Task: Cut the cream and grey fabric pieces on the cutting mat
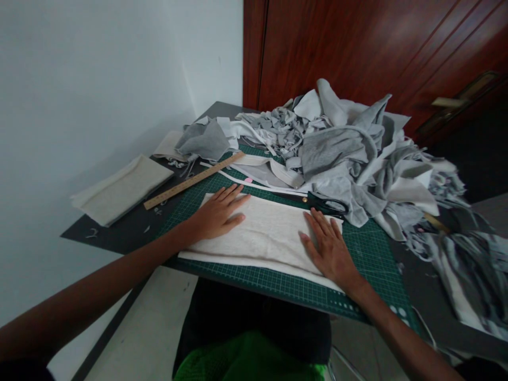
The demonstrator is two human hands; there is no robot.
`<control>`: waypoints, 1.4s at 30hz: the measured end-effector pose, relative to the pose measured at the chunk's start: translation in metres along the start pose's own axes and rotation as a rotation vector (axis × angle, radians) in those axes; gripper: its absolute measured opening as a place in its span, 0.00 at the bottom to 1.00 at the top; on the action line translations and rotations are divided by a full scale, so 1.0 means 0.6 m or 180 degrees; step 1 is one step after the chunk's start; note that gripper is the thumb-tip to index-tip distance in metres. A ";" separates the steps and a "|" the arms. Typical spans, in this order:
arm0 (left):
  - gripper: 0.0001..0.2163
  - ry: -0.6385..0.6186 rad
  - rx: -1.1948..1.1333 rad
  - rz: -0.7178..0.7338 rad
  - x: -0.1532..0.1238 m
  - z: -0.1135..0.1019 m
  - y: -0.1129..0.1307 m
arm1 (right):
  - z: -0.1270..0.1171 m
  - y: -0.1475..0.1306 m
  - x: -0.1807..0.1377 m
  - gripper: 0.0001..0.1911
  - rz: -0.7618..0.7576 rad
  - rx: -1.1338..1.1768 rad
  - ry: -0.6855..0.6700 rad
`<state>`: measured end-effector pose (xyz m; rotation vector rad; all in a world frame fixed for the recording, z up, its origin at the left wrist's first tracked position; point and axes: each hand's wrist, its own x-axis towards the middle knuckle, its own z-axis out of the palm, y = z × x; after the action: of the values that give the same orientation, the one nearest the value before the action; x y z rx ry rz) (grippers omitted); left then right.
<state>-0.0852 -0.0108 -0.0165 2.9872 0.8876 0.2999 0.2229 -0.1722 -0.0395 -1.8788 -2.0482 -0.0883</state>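
A cream piece of fabric [270, 233], laid out in layers, rests on a green cutting mat [373, 259]. My left hand [218, 214] lies flat on its left end, fingers stretched out. On its right end my right hand [327, 248] is pressed down flat with the fingers apart. Just beyond the fabric's far edge are black-handled scissors [323, 203], close to my right fingertips. A wooden ruler [194, 180] lies slantwise past my left hand. A small pink piece [248, 180] sits near my left fingertips.
A big heap of grey and white fabric scraps [341, 148] covers the back and right of the table. Another folded cream cloth [123, 190] lies at the left edge. A white wall [119, 69] stands at left, a brown wooden door [357, 47] behind.
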 end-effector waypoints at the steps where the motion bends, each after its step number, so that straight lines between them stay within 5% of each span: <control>1: 0.26 -0.0008 0.0024 -0.0034 -0.004 -0.001 -0.002 | -0.004 0.003 -0.006 0.30 0.0017 -0.0036 -0.0008; 8: 0.26 -0.0011 0.0141 -0.0283 -0.027 -0.009 -0.013 | -0.014 0.024 -0.047 0.29 0.0372 -0.0120 0.0119; 15: 0.23 0.0398 0.0258 -0.0728 -0.032 0.001 -0.009 | -0.017 0.017 -0.055 0.26 0.0690 -0.0298 0.0441; 22: 0.22 0.0661 0.0453 -0.0877 -0.016 -0.019 -0.028 | -0.046 0.051 0.003 0.15 0.0374 -0.0336 0.0844; 26: 0.24 0.0735 0.0681 -0.1434 -0.013 -0.022 -0.060 | -0.056 0.097 0.065 0.09 0.0128 -0.0078 0.0986; 33: 0.24 0.0577 0.0753 -0.2206 -0.029 -0.038 -0.090 | -0.067 0.154 0.124 0.11 -0.0288 0.1211 0.0802; 36: 0.23 0.0626 0.0622 -0.2301 -0.031 -0.045 -0.098 | -0.078 0.165 0.113 0.15 -0.0254 0.1682 0.1121; 39: 0.22 0.0561 0.0596 -0.2350 -0.029 -0.043 -0.106 | -0.091 0.165 0.097 0.17 0.0196 0.2804 0.1370; 42: 0.21 0.0492 0.0654 -0.2339 -0.026 -0.038 -0.111 | -0.096 0.158 0.090 0.19 0.0861 0.3920 0.1089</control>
<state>-0.1383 0.0354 -0.0014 2.5614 2.0307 0.4303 0.3252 -0.1266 0.0124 -1.1651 -1.0964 0.6998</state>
